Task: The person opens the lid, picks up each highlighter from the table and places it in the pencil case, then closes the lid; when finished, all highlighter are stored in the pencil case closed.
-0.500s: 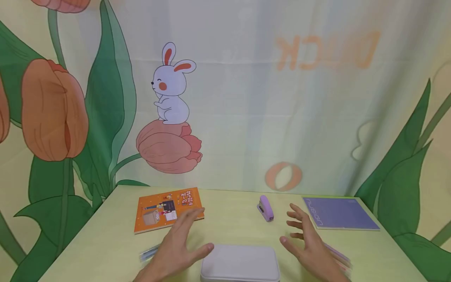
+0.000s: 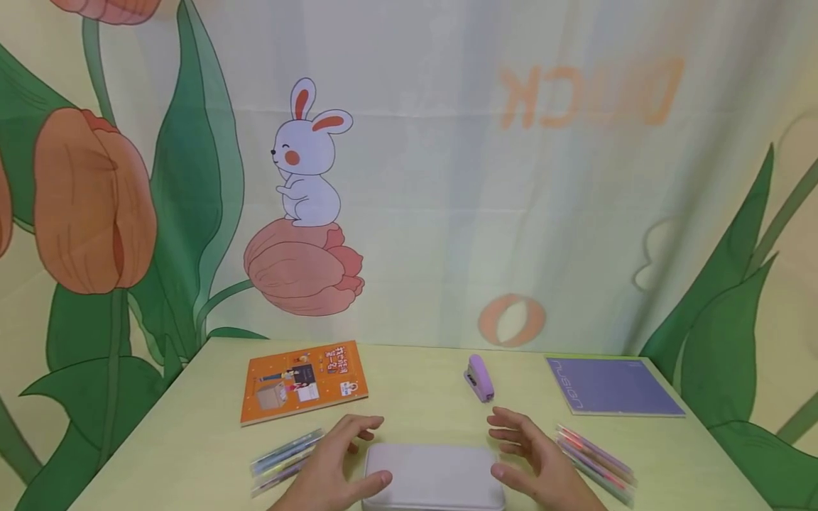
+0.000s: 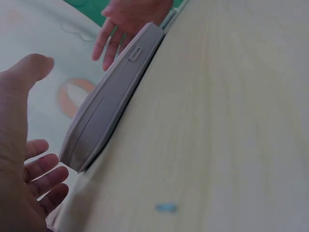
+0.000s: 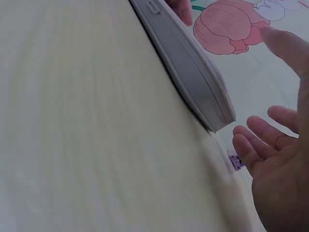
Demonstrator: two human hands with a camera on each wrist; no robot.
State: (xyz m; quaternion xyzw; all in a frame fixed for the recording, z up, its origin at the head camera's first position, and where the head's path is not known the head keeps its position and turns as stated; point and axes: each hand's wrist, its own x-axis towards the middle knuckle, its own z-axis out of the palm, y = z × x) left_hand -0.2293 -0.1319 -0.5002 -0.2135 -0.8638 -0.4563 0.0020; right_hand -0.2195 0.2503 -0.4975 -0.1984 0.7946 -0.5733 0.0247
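Observation:
A pale grey flat case (image 2: 434, 474) with rounded corners lies on the table, its seam and a small tab visible on the case's side (image 3: 113, 96) in the left wrist view. Just left of it is my left hand (image 2: 335, 465), fingers loosely bent and thumb apart, holding nothing. My right hand (image 2: 540, 461) hovers at the case's right end in the same relaxed shape. In the right wrist view a gap shows between the case (image 4: 190, 67) and the right fingers (image 4: 263, 133). Whether the left thumb touches the lid cannot be told.
Several pens (image 2: 287, 454) lie left of the case and several more pens (image 2: 597, 465) lie right. Farther back are an orange book (image 2: 303, 380), a purple stapler (image 2: 479, 378) and a blue-purple notebook (image 2: 616, 387). A printed curtain (image 2: 415, 177) hangs behind the table.
Both hands have come down and inward, closer to the two ends of the case. More of the pens and the orange book now shows. The case stays in place.

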